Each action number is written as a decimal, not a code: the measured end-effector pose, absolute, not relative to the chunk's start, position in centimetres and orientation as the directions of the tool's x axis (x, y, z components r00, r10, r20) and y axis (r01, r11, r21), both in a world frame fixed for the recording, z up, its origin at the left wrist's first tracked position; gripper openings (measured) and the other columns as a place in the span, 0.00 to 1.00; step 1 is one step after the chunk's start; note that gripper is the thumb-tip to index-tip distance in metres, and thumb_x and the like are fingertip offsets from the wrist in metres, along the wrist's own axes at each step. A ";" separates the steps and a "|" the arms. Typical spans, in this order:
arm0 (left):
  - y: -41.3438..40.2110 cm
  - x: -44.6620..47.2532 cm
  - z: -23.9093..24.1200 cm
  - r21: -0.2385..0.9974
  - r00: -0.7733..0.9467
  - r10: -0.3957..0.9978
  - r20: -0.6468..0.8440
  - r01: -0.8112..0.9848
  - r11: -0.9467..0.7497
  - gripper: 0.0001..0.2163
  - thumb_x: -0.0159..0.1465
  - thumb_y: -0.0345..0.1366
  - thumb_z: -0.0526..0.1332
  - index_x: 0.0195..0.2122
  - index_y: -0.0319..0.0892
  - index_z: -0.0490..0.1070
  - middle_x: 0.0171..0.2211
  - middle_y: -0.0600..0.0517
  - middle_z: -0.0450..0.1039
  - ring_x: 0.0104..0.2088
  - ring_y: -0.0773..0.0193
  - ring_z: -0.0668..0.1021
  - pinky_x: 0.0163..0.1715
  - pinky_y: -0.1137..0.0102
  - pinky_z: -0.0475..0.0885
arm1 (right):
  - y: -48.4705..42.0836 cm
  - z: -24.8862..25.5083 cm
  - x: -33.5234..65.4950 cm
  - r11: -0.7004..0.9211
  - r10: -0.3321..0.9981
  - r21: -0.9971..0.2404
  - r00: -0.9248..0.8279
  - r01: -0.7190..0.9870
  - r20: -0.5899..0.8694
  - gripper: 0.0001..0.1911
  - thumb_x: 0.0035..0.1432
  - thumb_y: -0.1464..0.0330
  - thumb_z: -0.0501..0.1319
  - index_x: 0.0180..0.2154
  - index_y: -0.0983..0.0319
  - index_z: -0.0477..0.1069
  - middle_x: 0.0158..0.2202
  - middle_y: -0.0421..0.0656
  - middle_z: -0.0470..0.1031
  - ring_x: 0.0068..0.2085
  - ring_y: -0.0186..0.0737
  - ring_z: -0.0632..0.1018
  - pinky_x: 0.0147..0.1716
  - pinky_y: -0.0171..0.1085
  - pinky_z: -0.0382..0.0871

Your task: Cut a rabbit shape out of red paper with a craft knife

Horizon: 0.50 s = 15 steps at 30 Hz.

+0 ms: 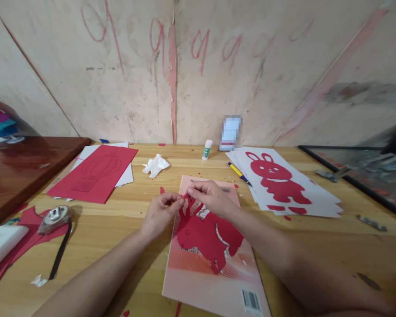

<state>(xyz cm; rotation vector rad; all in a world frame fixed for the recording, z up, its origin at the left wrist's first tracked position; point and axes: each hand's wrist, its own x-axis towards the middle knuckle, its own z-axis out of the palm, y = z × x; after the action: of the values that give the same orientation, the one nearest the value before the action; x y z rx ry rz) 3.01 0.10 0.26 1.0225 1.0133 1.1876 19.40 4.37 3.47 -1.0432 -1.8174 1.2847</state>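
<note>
A red paper rabbit cutout lies tilted on a pink book, its ears towards the far side. Both hands meet at the ear tips. My left hand is closed, thumb and index finger pinching the edge of an ear. My right hand is closed too, its fingertips pinching the same ear area just beside the left ones. Slits and gaps in the cutout show printed paper beneath. Part of a metal tool shows on the book behind my right hand, mostly hidden.
At right, a red rabbit sits on white sheets, beside a yellow-blue pen. A glue stick and phone stand near the wall. Left are red paper, crumpled tissue, a tape measure and a white object.
</note>
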 end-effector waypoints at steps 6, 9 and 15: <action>-0.1 3.2 0.4 0.957 0.092 0.992 -0.089 -0.267 0.110 0.09 0.56 0.41 0.66 0.30 0.40 0.73 0.23 0.52 0.73 0.22 0.67 0.73 0.26 0.71 0.68 | 4.6 3.5 19.5 0.282 0.885 -0.913 -0.448 0.294 0.130 0.07 0.50 0.65 0.61 0.27 0.63 0.71 0.27 0.41 0.74 0.29 0.35 0.72 0.30 0.35 0.65; -0.1 3.1 0.5 0.955 0.096 0.992 -0.080 -0.277 0.104 0.10 0.56 0.42 0.66 0.31 0.41 0.73 0.24 0.51 0.74 0.24 0.65 0.74 0.27 0.70 0.69 | 4.5 3.5 19.4 0.316 0.878 -0.893 -0.456 0.322 0.146 0.06 0.51 0.67 0.59 0.26 0.63 0.72 0.27 0.41 0.74 0.29 0.35 0.71 0.30 0.35 0.65; 0.7 2.2 1.0 0.995 0.110 0.994 0.003 -0.097 0.008 0.10 0.54 0.42 0.68 0.28 0.39 0.75 0.26 0.50 0.74 0.28 0.66 0.74 0.31 0.72 0.68 | 4.1 3.6 19.2 0.376 0.870 -0.836 -0.464 0.400 0.169 0.06 0.52 0.69 0.59 0.26 0.62 0.72 0.25 0.40 0.74 0.28 0.35 0.71 0.29 0.35 0.64</action>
<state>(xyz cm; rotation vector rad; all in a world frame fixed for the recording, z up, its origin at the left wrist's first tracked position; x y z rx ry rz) 2.17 0.69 1.03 1.1855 1.0580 1.1704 19.24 4.14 3.61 -1.0904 -2.0277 0.9925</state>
